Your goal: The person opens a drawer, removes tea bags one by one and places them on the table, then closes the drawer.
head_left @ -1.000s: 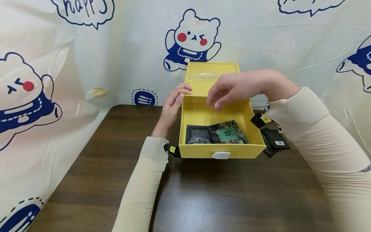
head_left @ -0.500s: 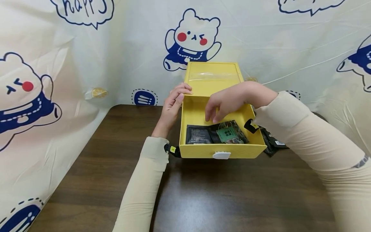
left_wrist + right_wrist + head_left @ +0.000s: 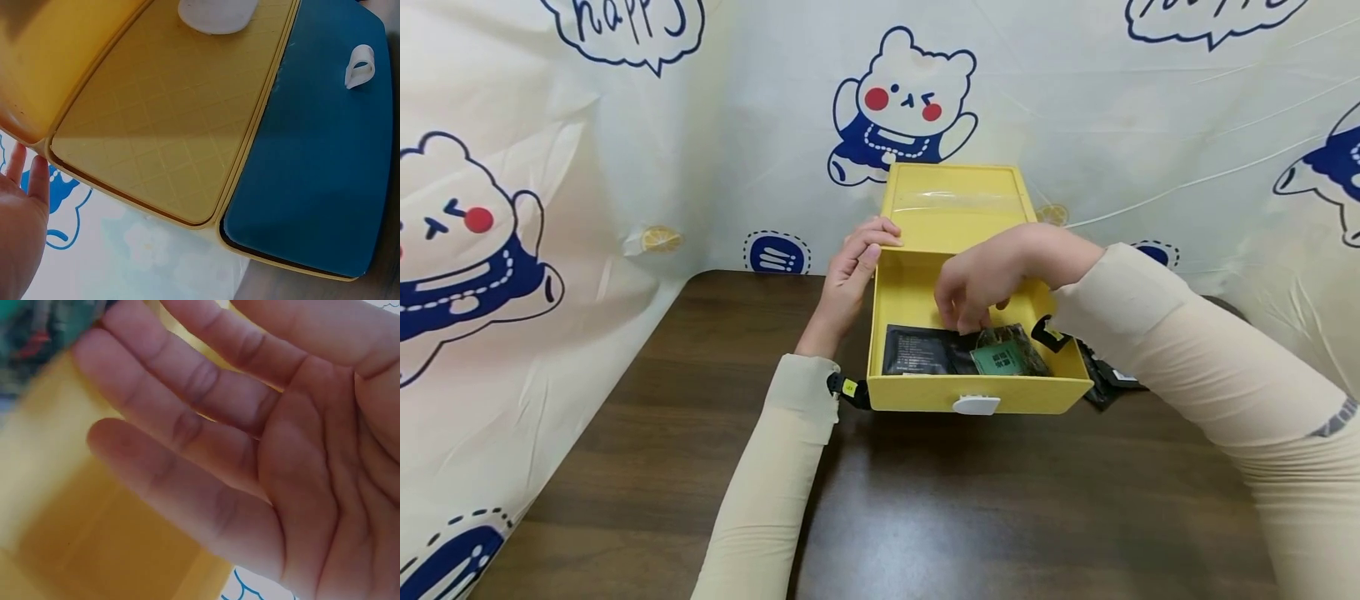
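Note:
A yellow box [image 3: 880,333] stands on the table with its lid [image 3: 958,225] raised. My left hand [image 3: 846,279] touches the back left corner, where the lid meets the box; the left wrist view shows two straight fingers [image 3: 39,181] at that corner. Inside lies a black packet [image 3: 917,350] and, beside it, a dark patterned packet with a green label [image 3: 997,359]. My right hand [image 3: 981,283] reaches down into the box and pinches the upper edge of the patterned packet. In the right wrist view that packet [image 3: 37,337] is blurred past the fingertips.
More black packets [image 3: 1108,379] lie on the dark wooden table [image 3: 1000,500] to the right of the box, partly behind the right sleeve. A white latch [image 3: 976,406] sits on the box front. Behind the table hangs a white cloth [image 3: 760,125] printed with bears.
My right hand has gone from above the box down to the packets inside. The green-labelled packet has shifted slightly and bent at its edge. My left hand stays at the corner.

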Demonstrator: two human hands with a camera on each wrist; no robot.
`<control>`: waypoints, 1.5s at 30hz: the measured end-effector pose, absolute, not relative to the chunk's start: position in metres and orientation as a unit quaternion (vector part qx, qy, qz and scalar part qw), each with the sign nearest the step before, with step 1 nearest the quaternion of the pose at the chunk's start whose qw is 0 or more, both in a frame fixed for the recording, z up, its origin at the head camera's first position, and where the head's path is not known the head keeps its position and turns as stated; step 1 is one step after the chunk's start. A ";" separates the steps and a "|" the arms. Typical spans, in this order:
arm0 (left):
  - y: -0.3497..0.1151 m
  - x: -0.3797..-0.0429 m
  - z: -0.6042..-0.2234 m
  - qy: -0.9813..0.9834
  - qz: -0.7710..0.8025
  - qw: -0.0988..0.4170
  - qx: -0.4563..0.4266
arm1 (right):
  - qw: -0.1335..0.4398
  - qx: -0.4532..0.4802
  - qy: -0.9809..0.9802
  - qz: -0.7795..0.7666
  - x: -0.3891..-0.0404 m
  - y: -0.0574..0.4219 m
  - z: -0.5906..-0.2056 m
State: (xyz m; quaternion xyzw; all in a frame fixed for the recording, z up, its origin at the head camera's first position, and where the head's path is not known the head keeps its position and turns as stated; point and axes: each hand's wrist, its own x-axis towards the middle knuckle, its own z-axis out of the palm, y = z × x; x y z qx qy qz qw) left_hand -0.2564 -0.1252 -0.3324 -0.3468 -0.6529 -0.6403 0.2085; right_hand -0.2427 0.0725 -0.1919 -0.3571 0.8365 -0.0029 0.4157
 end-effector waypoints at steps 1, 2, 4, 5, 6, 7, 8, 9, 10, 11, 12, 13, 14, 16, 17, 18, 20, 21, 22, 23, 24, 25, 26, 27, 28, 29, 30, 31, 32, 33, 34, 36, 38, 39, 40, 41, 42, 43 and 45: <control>-0.125 -0.256 -0.332 -0.652 -0.641 0.208 -0.347 | 0.418 -0.352 0.838 -0.001 -0.242 0.072 -0.192; -0.125 -0.256 -0.332 -0.652 -0.641 0.207 -0.348 | 0.421 -0.344 0.839 0.001 -0.242 0.072 -0.193; -0.125 -0.256 -0.332 -0.651 -0.641 0.209 -0.349 | 0.423 -0.334 0.842 0.004 -0.242 0.072 -0.193; -0.125 -0.256 -0.332 -0.651 -0.641 0.209 -0.348 | 0.424 -0.330 0.844 0.005 -0.242 0.072 -0.193; -0.125 -0.257 -0.332 -0.651 -0.641 0.209 -0.348 | 0.425 -0.327 0.844 0.004 -0.242 0.072 -0.193; -0.125 -0.257 -0.332 -0.651 -0.641 0.208 -0.348 | 0.425 -0.326 0.844 0.004 -0.242 0.072 -0.193; -0.125 -0.257 -0.332 -0.652 -0.640 0.209 -0.348 | 0.427 -0.324 0.844 0.004 -0.242 0.072 -0.194; -0.125 -0.257 -0.332 -0.653 -0.640 0.209 -0.347 | 0.429 -0.323 0.844 0.003 -0.242 0.072 -0.194; -0.125 -0.257 -0.332 -0.654 -0.639 0.209 -0.347 | 0.432 -0.322 0.842 0.002 -0.243 0.072 -0.195; -0.125 -0.257 -0.332 -0.654 -0.639 0.208 -0.346 | 0.435 -0.322 0.841 0.000 -0.243 0.072 -0.195; -0.125 -0.257 -0.332 -0.654 -0.640 0.208 -0.346 | 0.440 -0.323 0.838 -0.003 -0.244 0.072 -0.196; -0.125 -0.257 -0.332 -0.654 -0.640 0.208 -0.346 | 0.444 -0.324 0.835 -0.006 -0.244 0.072 -0.197; -0.125 -0.256 -0.332 -0.653 -0.641 0.207 -0.346 | 0.449 -0.323 0.833 -0.011 -0.244 0.072 -0.197; -0.124 -0.256 -0.332 -0.652 -0.641 0.209 -0.347 | 0.459 -0.318 0.829 -0.021 -0.245 0.073 -0.198; -0.124 -0.256 -0.332 -0.653 -0.639 0.210 -0.348 | 0.464 -0.315 0.828 -0.025 -0.245 0.073 -0.198; -0.124 -0.256 -0.332 -0.652 -0.639 0.211 -0.349 | 0.467 -0.314 0.826 -0.029 -0.245 0.073 -0.198; -0.124 -0.257 -0.332 -0.652 -0.638 0.213 -0.350 | 0.472 -0.312 0.824 -0.034 -0.244 0.074 -0.198; -0.123 -0.257 -0.332 -0.652 -0.638 0.214 -0.350 | 0.474 -0.313 0.823 -0.036 -0.244 0.074 -0.198; -0.123 -0.257 -0.331 -0.652 -0.638 0.214 -0.350 | 0.475 -0.315 0.821 -0.036 -0.244 0.074 -0.198; -0.123 -0.256 -0.331 -0.651 -0.640 0.211 -0.349 | 0.475 -0.319 0.820 -0.035 -0.244 0.074 -0.198; -0.123 -0.256 -0.331 -0.650 -0.642 0.210 -0.348 | 0.475 -0.322 0.818 -0.035 -0.244 0.074 -0.198; -0.123 -0.256 -0.331 -0.650 -0.643 0.208 -0.347 | 0.474 -0.326 0.817 -0.034 -0.244 0.074 -0.198; -0.123 -0.256 -0.331 -0.650 -0.644 0.206 -0.346 | 0.472 -0.331 0.816 -0.033 -0.245 0.074 -0.198; -0.123 -0.256 -0.331 -0.649 -0.646 0.204 -0.345 | 0.469 -0.337 0.816 -0.032 -0.245 0.074 -0.198; -0.123 -0.255 -0.331 -0.650 -0.646 0.203 -0.344 | 0.465 -0.342 0.816 -0.031 -0.246 0.074 -0.197; -0.124 -0.255 -0.331 -0.650 -0.646 0.203 -0.344 | 0.459 -0.347 0.817 -0.031 -0.246 0.074 -0.197; -0.124 -0.255 -0.331 -0.651 -0.646 0.202 -0.343 | 0.453 -0.352 0.818 -0.032 -0.247 0.074 -0.196; -0.124 -0.255 -0.331 -0.650 -0.647 0.202 -0.343 | 0.446 -0.357 0.820 -0.033 -0.247 0.074 -0.195; -0.124 -0.255 -0.331 -0.650 -0.647 0.201 -0.343 | 0.440 -0.361 0.822 -0.034 -0.247 0.074 -0.193; -0.124 -0.255 -0.331 -0.650 -0.648 0.201 -0.343 | 0.434 -0.364 0.823 -0.035 -0.247 0.074 -0.192; -0.124 -0.255 -0.331 -0.651 -0.647 0.202 -0.343 | 0.429 -0.365 0.825 -0.037 -0.248 0.075 -0.191; -0.124 -0.255 -0.331 -0.650 -0.647 0.203 -0.344 | 0.422 -0.366 0.828 -0.045 -0.248 0.077 -0.188; -0.124 -0.255 -0.331 -0.649 -0.647 0.203 -0.344 | 0.416 -0.367 0.831 -0.053 -0.247 0.079 -0.184; -0.124 -0.255 -0.331 -0.650 -0.647 0.203 -0.344 | 0.414 -0.365 0.832 -0.058 -0.246 0.080 -0.182; -0.124 -0.255 -0.331 -0.651 -0.646 0.204 -0.343 | 0.412 -0.365 0.833 -0.063 -0.246 0.081 -0.180; -0.124 -0.255 -0.331 -0.652 -0.645 0.205 -0.343 | 0.410 -0.365 0.833 -0.068 -0.245 0.083 -0.178; -0.124 -0.255 -0.331 -0.653 -0.644 0.204 -0.342 | 0.407 -0.365 0.834 -0.072 -0.245 0.084 -0.176; -0.124 -0.255 -0.331 -0.654 -0.644 0.204 -0.342 | 0.404 -0.365 0.836 -0.075 -0.245 0.086 -0.174; -0.124 -0.256 -0.332 -0.654 -0.643 0.206 -0.342 | 0.399 -0.361 0.839 -0.085 -0.244 0.089 -0.171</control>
